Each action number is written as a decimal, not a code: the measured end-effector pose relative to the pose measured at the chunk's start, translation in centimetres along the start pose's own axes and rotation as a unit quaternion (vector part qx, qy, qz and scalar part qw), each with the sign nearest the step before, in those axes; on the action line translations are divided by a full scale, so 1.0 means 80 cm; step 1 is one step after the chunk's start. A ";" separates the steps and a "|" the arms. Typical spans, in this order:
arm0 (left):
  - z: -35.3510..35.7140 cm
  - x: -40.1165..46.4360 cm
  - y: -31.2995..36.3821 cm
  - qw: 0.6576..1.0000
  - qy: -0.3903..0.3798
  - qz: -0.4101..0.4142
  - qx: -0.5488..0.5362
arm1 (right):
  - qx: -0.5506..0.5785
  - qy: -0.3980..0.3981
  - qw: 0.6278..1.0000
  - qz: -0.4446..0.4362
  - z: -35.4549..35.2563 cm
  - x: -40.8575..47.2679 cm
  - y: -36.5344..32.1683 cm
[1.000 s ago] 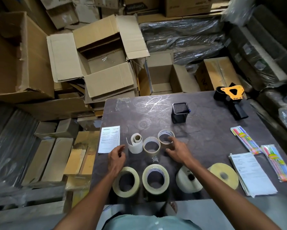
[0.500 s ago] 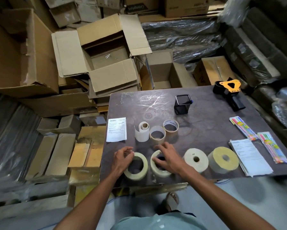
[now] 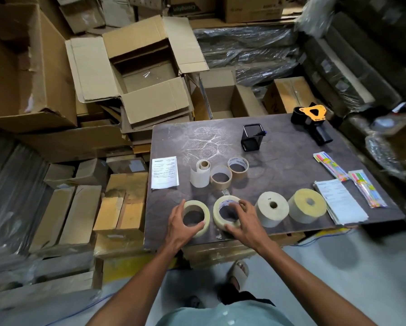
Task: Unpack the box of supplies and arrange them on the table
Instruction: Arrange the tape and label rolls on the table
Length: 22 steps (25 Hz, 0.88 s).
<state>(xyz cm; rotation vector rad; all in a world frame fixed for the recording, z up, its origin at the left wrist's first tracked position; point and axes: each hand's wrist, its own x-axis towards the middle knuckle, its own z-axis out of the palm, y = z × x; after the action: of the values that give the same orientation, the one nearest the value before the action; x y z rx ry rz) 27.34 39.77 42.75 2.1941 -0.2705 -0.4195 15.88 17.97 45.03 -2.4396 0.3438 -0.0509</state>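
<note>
Fingers of your left hand (image 3: 181, 223) were curled round the left masking tape roll (image 3: 195, 217), thumb on its near edge and fingertips on the far-left rim, so you had it gripped flat on the table (image 3: 279, 161). Your right hand (image 3: 243, 222) did pretty much the same on the second masking tape roll (image 3: 226, 211) just at 3 o'clock of the first one: fingers draped over its right rim, thumb hooked on the near side. Both rolls sat at the near edge of the table, close but not touching as far as I could tell.

Going on toward 3 o'clock from your right hand, you had a thick white roll (image 3: 271, 209) and then a yellowish roll (image 3: 307, 208), standing side by side. At 12 o'clock of the gripped rolls were a small label roll (image 3: 200, 172), a brown tape roll (image 3: 220, 177) and another brown tape roll (image 3: 238, 167). A printed sheet (image 3: 164, 172) lay at 10 o'clock.

Further back stood a black pen holder (image 3: 252, 137), and a tape dispenser (image 3: 312, 120) was at the far right corner. A stack of papers (image 3: 340, 201) and two packs of coloured pens (image 3: 331, 165) (image 3: 367, 188) lay along the right side. An open cardboard box (image 3: 145, 74) sat beyond the table at 11 o'clock.
</note>
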 end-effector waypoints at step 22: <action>0.161 -0.041 0.138 0.969 -0.066 0.192 0.142 | 0.104 0.188 0.952 0.218 -0.071 -0.107 0.146</action>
<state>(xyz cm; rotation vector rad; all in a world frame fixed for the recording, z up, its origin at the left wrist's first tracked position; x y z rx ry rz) 18.80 24.88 44.85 2.3195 -0.8586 -0.3228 4.24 7.98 42.63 -2.0863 0.9888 -0.3429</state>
